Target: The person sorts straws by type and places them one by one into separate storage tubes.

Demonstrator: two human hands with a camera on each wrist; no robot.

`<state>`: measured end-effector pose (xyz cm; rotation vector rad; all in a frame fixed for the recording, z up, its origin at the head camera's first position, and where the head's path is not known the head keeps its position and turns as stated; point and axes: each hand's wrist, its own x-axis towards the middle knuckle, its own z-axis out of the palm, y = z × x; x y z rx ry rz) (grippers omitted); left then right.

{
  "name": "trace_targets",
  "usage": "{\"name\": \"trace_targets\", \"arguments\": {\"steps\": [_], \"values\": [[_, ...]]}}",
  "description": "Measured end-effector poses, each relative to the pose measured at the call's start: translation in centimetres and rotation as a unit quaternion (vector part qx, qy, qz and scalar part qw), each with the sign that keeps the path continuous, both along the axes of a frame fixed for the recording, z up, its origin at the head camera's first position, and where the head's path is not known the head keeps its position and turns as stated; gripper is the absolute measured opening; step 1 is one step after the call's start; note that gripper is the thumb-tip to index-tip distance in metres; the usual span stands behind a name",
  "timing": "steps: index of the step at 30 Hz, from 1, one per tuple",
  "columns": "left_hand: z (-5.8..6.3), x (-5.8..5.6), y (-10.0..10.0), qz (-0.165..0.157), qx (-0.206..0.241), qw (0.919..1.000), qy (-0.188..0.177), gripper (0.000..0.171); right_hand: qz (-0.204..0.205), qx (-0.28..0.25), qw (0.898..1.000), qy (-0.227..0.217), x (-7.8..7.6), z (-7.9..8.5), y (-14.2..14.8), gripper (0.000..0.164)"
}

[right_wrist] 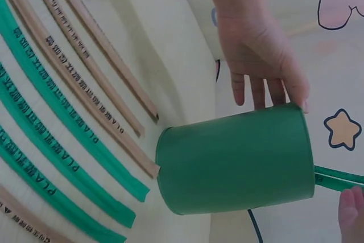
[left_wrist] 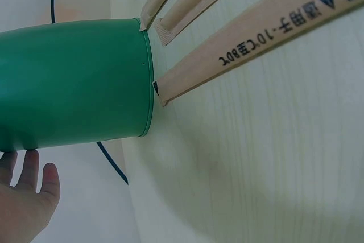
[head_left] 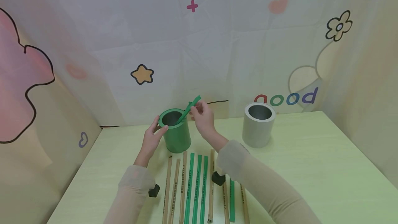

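The left hand (head_left: 151, 138), left of center in the head view, is holding the green canister (head_left: 178, 138); its thumb is pressing the near rim, its fingers are bearing on the left side, and the grip is engaging the canister. The canister is standing upright on the desk (head_left: 311, 165), slightly left of and below the frame's middle. At the lower center, brown straws (head_left: 183, 186) and green straws (head_left: 197, 186) are lying in a row, their far ends pointing toward the canister; the right sleeve (head_left: 267, 179) is partly covering the row. Near the frame's middle, one raised green straw (head_left: 188, 110) is slanting out of the canister mouth toward the upper right. The right hand (head_left: 203, 118) is pinching it, this grip engaging its upper part. Right of center, the white canister (head_left: 258, 130) is standing upright, well apart from the green canister.
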<state>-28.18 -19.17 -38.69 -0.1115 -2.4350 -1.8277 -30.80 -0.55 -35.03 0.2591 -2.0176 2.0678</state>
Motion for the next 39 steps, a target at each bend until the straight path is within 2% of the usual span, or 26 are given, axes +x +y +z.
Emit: {"name": "trace_targets", "arguments": {"steps": [6,15,25,35,39], "values": [[0.0,-0.1,0.0,0.003,0.002,1.0000,-0.003,0.064,0.014,0.037,0.998,-0.041,0.0,-0.7,0.4,0.019],[0.0,0.1,0.2,0.004,0.005,1.0000,-0.006,0.064,0.033,0.068,0.996,-0.054,0.1,-1.7,2.0,0.030],[-0.2,-0.2,0.0,0.008,-0.001,1.0000,0.001,0.064,0.070,0.124,0.987,-0.075,0.5,-2.0,4.3,0.029],[-0.5,-0.3,-0.1,0.010,-0.006,0.9999,0.000,0.064,0.095,0.128,0.984,-0.078,1.7,-2.9,6.7,0.032],[-0.4,-0.3,-0.1,0.008,-0.007,0.9999,0.002,0.064,0.087,0.143,0.979,-0.116,2.0,-3.4,7.5,0.031]]}}
